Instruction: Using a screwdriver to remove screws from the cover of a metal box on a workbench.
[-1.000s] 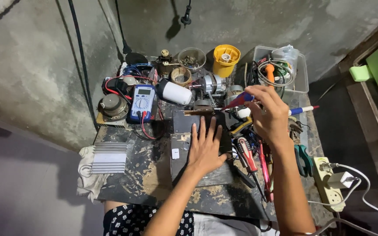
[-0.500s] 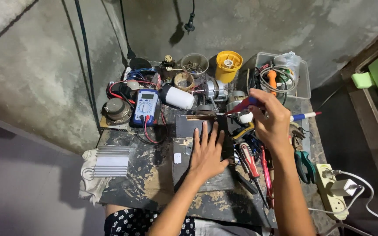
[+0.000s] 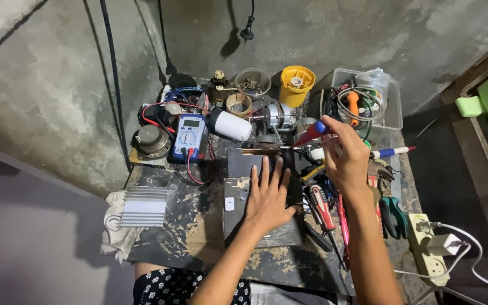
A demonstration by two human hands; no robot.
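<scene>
Red-and-blue plastic-handled screwdriver (image 3: 310, 133) sits pinched in the right hand (image 3: 343, 155), its long axis pointing toward nine o'clock at the small motor assembly (image 3: 272, 121), while the left hand (image 3: 268, 195) lies open, fingers spread, on the dark metal plate (image 3: 258, 197) on the bench (image 3: 170, 226).

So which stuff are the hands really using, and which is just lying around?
In use:
left hand pressed flat on the dark block
right hand holding the red and blue tool

Lying about:
blue meter
yellow cup
white cylinder
green pliers
finned metal piece
power strip
</scene>
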